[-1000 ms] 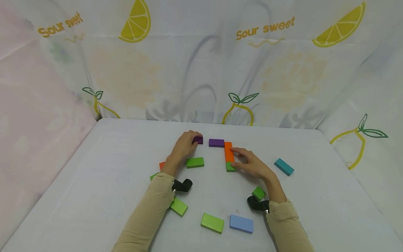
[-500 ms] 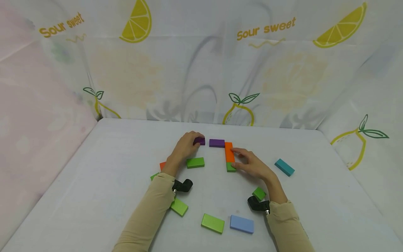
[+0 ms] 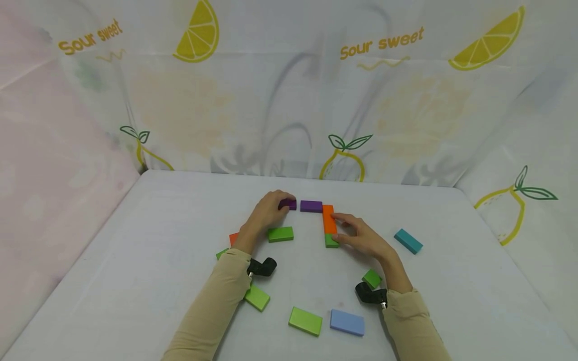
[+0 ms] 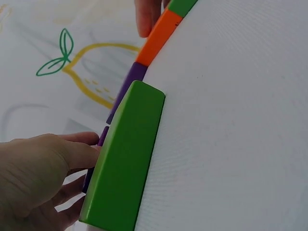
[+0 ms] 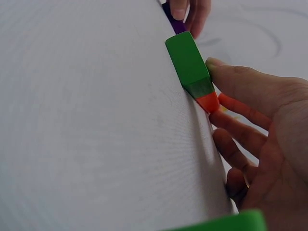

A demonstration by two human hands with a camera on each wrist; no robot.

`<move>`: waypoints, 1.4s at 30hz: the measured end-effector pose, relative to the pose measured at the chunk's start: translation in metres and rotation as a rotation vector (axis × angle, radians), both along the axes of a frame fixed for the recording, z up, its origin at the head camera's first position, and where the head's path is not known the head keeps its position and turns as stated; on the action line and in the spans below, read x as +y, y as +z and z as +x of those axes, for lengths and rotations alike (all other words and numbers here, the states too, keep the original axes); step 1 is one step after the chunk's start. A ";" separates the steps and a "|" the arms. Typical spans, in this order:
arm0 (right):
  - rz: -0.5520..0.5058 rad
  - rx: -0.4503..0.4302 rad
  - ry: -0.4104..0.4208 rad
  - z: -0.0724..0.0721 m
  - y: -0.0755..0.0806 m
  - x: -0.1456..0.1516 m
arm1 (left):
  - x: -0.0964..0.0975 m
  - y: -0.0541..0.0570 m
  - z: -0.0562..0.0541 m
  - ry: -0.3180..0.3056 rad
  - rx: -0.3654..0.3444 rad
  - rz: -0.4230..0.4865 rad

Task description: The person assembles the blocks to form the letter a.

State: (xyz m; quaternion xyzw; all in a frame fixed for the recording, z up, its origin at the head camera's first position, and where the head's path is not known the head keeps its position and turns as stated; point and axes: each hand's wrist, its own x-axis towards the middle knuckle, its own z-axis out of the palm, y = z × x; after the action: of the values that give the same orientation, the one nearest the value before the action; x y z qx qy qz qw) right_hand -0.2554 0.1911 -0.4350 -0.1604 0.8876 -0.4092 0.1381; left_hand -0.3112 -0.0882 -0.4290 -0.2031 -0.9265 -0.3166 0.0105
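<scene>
In the head view my left hand (image 3: 265,212) pinches a purple block (image 3: 291,205) between thumb and fingers, flat on the table. A narrow gap separates it from a second purple block (image 3: 311,206), whose right end meets an orange block (image 3: 329,216). Against the orange block's near end lies a green block (image 3: 331,241). My right hand (image 3: 363,238) rests beside these two, thumb touching the green block and index finger at the orange one. In the left wrist view a green block (image 4: 126,159) partly hides the pinched purple block.
Several loose blocks lie about the white table (image 3: 158,225): a teal block (image 3: 408,241) at right, a light blue block (image 3: 346,322) and a light green block (image 3: 305,321) in front, and a green block (image 3: 372,278) by my right wrist. A red-orange block (image 3: 233,238) is partly behind my left wrist.
My left hand has slid the purple block to the right, narrowing the gap to the second purple block. The right hand stays in place at the orange and green blocks.
</scene>
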 end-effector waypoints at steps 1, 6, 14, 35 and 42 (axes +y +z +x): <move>0.001 0.000 -0.001 0.000 0.000 0.000 | 0.000 0.000 0.000 -0.004 -0.001 0.003; 0.015 0.015 0.004 0.000 0.001 0.000 | 0.001 0.000 -0.002 -0.021 0.012 0.012; 0.025 0.036 0.000 -0.004 0.001 0.002 | 0.003 0.002 -0.005 -0.038 0.017 0.004; 0.015 0.011 0.000 -0.002 -0.001 -0.001 | 0.003 -0.001 -0.001 -0.060 0.012 -0.001; 0.009 0.024 0.008 0.000 -0.001 -0.001 | 0.004 0.000 -0.001 -0.063 -0.003 -0.007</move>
State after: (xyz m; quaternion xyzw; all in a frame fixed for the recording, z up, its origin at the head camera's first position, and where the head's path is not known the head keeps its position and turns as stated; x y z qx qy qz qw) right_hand -0.2558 0.1900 -0.4361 -0.1683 0.8903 -0.4027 0.1299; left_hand -0.3120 -0.0845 -0.4293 -0.2317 -0.9208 -0.3137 -0.0018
